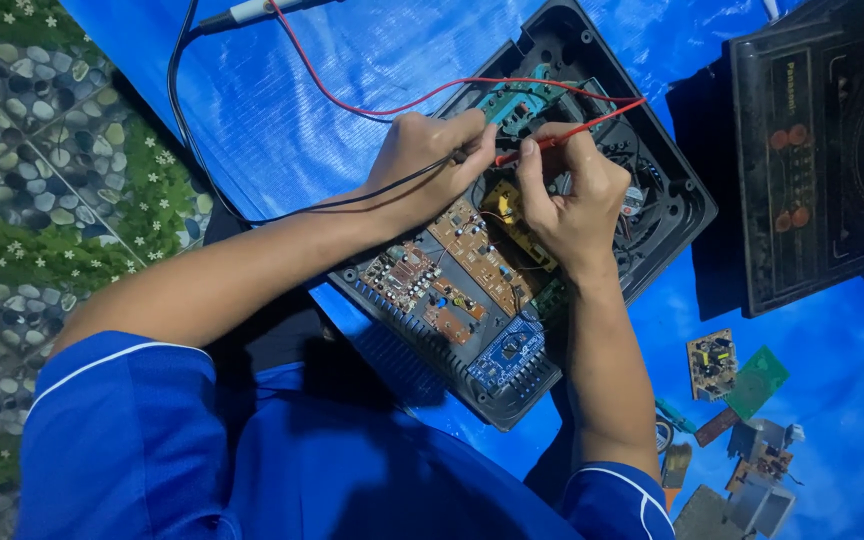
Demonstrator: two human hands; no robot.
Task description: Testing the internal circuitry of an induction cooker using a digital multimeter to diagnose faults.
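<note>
An opened black appliance housing [672, 215] lies on a blue sheet, with brown circuit boards [442, 275] and a small blue board [507, 350] inside. My left hand [422, 160] grips a black test probe [457, 157] whose black lead runs off to the left. My right hand [567, 195] pinches a red test probe [572, 132] with a red lead looping upward. Both probe tips meet over the middle of the housing, near a teal part [517, 100]; the exact contact point is hidden by my fingers.
A black cooktop panel [822, 160] lies at the upper right. Several loose small circuit boards and parts [737, 375] are scattered at the lower right. The blue sheet [352, 60] covers a pebble-and-grass patterned floor [42, 180] on the left.
</note>
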